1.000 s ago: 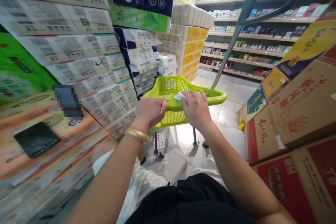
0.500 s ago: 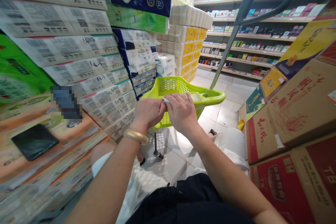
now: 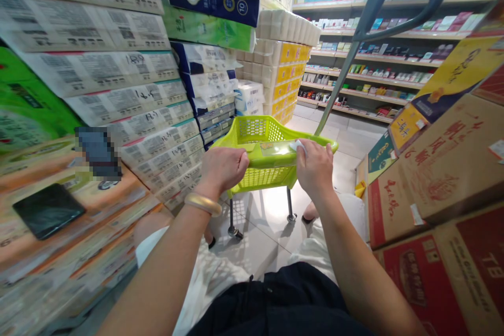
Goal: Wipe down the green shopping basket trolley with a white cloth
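Observation:
In front of me stands a lime-green plastic shopping basket cart [image 3: 262,178] with pierced sides and wheeled legs. My left hand [image 3: 223,167] is closed around the left part of its near handle bar [image 3: 258,156]. Toward the bar's right end, my right hand [image 3: 316,167] presses a small white cloth or tissue [image 3: 298,145] against the green plastic, with the fingers wrapped over the far side. Only a bit of that white piece shows by the thumb. A clear label strip [image 3: 277,147] lies along the top of the bar between my hands.
Packs of tissue paper [image 3: 129,68] are stacked high on the left. A dark phone [image 3: 49,211] lies on orange packs beside me. Cardboard cartons [image 3: 444,152] rise on the right. A grey pole with a looped handle [image 3: 342,84] slants beyond the cart, before stocked shelves [image 3: 378,58].
My right hand has slid right along the handle bar with the white piece, away from my left hand, uncovering the label strip. My left hand stays in place.

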{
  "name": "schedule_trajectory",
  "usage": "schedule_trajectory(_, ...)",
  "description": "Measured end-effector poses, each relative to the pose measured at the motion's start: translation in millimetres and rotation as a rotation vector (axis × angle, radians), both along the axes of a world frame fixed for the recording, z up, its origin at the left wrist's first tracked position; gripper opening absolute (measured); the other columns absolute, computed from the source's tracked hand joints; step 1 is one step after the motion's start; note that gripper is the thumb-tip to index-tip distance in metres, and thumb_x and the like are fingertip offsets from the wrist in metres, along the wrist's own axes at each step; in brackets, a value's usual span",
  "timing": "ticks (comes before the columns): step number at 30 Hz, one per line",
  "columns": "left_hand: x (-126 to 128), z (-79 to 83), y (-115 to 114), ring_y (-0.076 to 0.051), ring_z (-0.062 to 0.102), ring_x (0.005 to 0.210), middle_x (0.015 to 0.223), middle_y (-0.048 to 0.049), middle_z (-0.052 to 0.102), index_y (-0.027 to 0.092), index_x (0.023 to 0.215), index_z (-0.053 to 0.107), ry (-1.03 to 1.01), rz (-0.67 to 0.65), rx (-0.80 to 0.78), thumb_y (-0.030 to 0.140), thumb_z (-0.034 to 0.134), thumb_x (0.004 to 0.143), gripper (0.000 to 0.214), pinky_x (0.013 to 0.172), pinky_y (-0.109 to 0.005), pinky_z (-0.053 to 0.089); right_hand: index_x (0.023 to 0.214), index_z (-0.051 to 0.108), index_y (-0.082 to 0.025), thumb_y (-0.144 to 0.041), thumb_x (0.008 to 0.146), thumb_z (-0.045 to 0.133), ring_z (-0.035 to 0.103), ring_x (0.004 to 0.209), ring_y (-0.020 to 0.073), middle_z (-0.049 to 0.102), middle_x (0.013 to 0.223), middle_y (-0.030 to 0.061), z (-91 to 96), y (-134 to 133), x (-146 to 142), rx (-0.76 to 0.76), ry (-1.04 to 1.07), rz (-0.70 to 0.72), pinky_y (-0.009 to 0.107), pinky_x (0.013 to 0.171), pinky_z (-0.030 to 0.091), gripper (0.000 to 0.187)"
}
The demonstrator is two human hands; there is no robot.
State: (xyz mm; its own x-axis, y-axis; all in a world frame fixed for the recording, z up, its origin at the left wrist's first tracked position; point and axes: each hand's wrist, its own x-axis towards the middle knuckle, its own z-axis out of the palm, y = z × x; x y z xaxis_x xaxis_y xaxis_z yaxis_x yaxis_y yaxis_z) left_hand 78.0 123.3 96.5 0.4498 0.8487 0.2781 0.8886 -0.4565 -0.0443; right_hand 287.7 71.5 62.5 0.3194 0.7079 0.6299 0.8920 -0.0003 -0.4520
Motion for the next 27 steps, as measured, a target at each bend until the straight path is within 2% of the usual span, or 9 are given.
schedule_trajectory(2, 0, -0.3, 0, -0.028, 0.068, 0.083, 0.090, -0.0110, 0.076, 0.021, 0.083, 0.073, -0.004, -0.002, 0.006, 0.039, 0.023, 0.094, 0.054, 0.066, -0.036, 0.039, 0.112, 0.068, -0.020, -0.027, 0.099, 0.039, 0.059, 0.116, 0.0235, 0.070, 0.120, 0.0087, 1.0, 0, -17, 0.025, -0.016, 0.051, 0.049, 0.119, 0.020, 0.033)
schedule_trajectory(6, -2, 0.3, 0, -0.028, 0.068, 0.083, 0.089, -0.0112, 0.076, 0.021, 0.084, 0.072, -0.001, -0.013, 0.017, 0.039, 0.024, 0.094, 0.053, 0.066, -0.036, 0.040, 0.115, 0.067, -0.024, -0.027, 0.101, 0.040, 0.056, 0.124, 0.0205, 0.069, 0.125, 0.0050, -0.4, -5, -59, 0.036, -0.089, 0.242, 0.046, 0.122, 0.015, 0.031)
schedule_trajectory(9, -4, 1.1, -1, -0.027, 0.068, 0.083, 0.089, -0.0110, 0.076, 0.021, 0.085, 0.073, 0.000, -0.014, 0.020, 0.039, 0.025, 0.093, 0.052, 0.066, -0.035, 0.039, 0.120, 0.066, -0.029, -0.026, 0.101, 0.043, 0.051, 0.133, 0.0186, 0.066, 0.132, 0.0010, -8.4, -9, -74, 0.042, -0.158, 0.317, 0.046, 0.125, 0.009, 0.030)
schedule_trajectory(14, -7, 1.2, -1, -0.026, 0.068, 0.082, 0.088, -0.0105, 0.076, 0.022, 0.084, 0.073, -0.008, -0.009, 0.019, 0.039, 0.025, 0.093, 0.052, 0.064, -0.035, 0.038, 0.127, 0.064, -0.034, -0.023, 0.100, 0.045, 0.047, 0.138, 0.0186, 0.063, 0.137, 0.0000, -33.9, -9, -54, 0.143, -0.213, 0.249, 0.051, 0.125, 0.005, 0.035)
schedule_trajectory(18, -8, 0.9, 1, -0.027, 0.068, 0.082, 0.090, -0.0103, 0.076, 0.022, 0.083, 0.072, 0.005, -0.010, 0.009, 0.039, 0.023, 0.093, 0.053, 0.062, -0.034, 0.036, 0.124, 0.068, -0.031, -0.025, 0.101, 0.043, 0.048, 0.138, 0.0206, 0.065, 0.135, 0.0037, -53.5, -5, -23, 0.249, -0.201, 0.151, 0.052, 0.124, 0.012, 0.035)
schedule_trajectory(21, -7, 0.7, 2, -0.028, 0.067, 0.081, 0.089, -0.0108, 0.075, 0.021, 0.082, 0.072, 0.002, -0.018, 0.004, 0.039, 0.023, 0.093, 0.053, 0.061, -0.035, 0.035, 0.121, 0.070, -0.027, -0.027, 0.102, 0.039, 0.050, 0.137, 0.0220, 0.066, 0.133, 0.0081, -61.2, -2, -7, 0.322, -0.122, 0.088, 0.054, 0.122, 0.020, 0.036)
schedule_trajectory(24, -5, 0.4, 1, -0.028, 0.067, 0.081, 0.088, -0.0110, 0.075, 0.021, 0.081, 0.072, -0.016, -0.018, 0.007, 0.039, 0.024, 0.092, 0.052, 0.063, -0.035, 0.037, 0.120, 0.071, -0.024, -0.030, 0.103, 0.035, 0.049, 0.137, 0.0237, 0.066, 0.132, 0.0115, -63.0, 0, -6, 0.348, -0.010, 0.050, 0.056, 0.118, 0.027, 0.040)
schedule_trajectory(27, -6, 0.2, 1, -0.027, 0.067, 0.080, 0.087, -0.0104, 0.075, 0.021, 0.081, 0.072, -0.020, -0.012, 0.009, 0.039, 0.025, 0.092, 0.051, 0.064, -0.035, 0.038, 0.118, 0.072, -0.025, -0.029, 0.102, 0.035, 0.047, 0.140, 0.0239, 0.067, 0.130, 0.0106, -61.7, 2, -21, 0.340, 0.020, 0.074, 0.056, 0.118, 0.028, 0.041)
